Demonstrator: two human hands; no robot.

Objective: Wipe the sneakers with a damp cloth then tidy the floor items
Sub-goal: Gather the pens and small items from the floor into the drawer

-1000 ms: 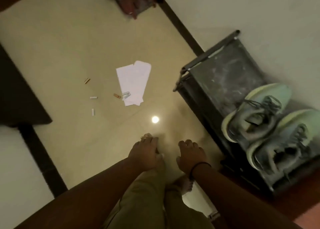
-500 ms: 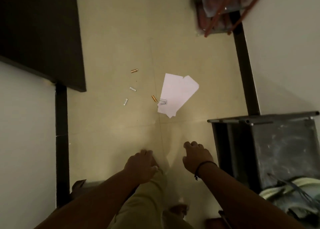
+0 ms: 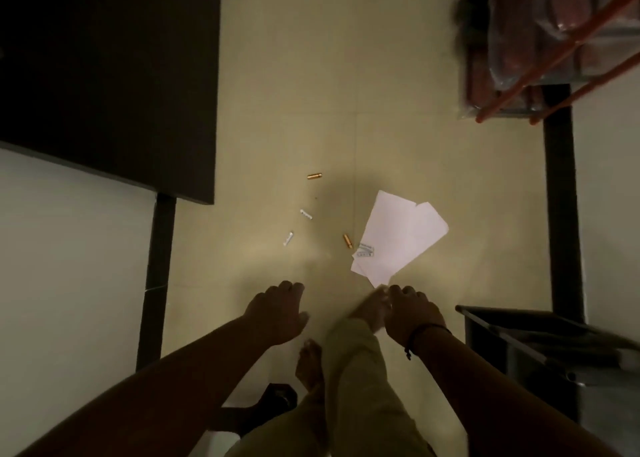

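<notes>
From my feed, the dark metal rack (image 3: 540, 349) sits at lower right, against the pale wall. Beyond it, a black skirting strip (image 3: 561, 197) runs up to a plastic-wrapped reddish bundle (image 3: 540, 34) crossed by orange rods (image 3: 568, 51). Well left of the rack, across the beige tiled floor (image 3: 311, 76), I see a dark panel (image 3: 104, 76) and a black post (image 3: 157, 276).

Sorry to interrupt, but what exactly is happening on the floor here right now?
A person is standing over scattered floor items with both hands held out and empty. The left hand and right hand hover above the floor, holding nothing. White papers lie just ahead of the right hand, with two gold cylinders and two small white pieces beside them. Nothing is picked up yet.
</notes>
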